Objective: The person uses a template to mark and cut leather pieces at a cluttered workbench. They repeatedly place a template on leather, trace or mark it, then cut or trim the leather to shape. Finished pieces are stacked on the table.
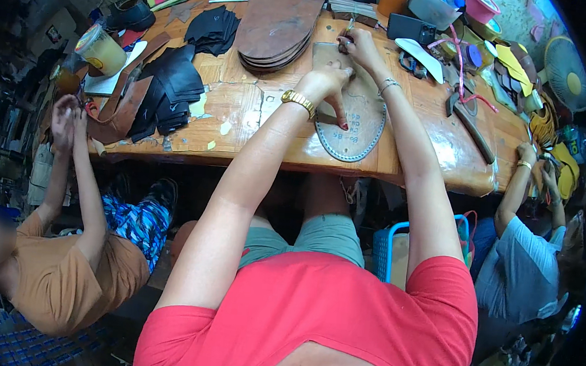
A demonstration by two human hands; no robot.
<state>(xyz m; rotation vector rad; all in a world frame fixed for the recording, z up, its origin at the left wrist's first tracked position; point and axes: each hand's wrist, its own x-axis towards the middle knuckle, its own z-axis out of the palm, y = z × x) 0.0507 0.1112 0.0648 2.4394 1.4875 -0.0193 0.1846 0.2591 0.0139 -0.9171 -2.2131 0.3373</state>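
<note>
Head view, and the first thing that escaped me was the far end of the brown panel (360,116), partly covered by two hands. The left hand (326,80) lay over its upper left part, hiding that stretch of edge; the right hand (362,48) blocked the far right corner. A slim tool (351,24) poked up beyond the right fingers, but its lower end was concealed, so I couldn't name its kind. Dark marks on the panel were partly under the left hand.

The panel lay flat on the desk (241,140), beneath the left grip and mostly on the near side of the right one. The left grip was spread, thumb well apart from the fingers and reaching toward the panel's middle; the right grip was pinched together around the slim tool.

The panel's long axis ran away from the person, its far end leaning slightly left. Its rounded end, edged with a pale border, pointed back at the person near the desk's front edge. A stack of brown pieces (279,25) sat left of the far end.
</note>
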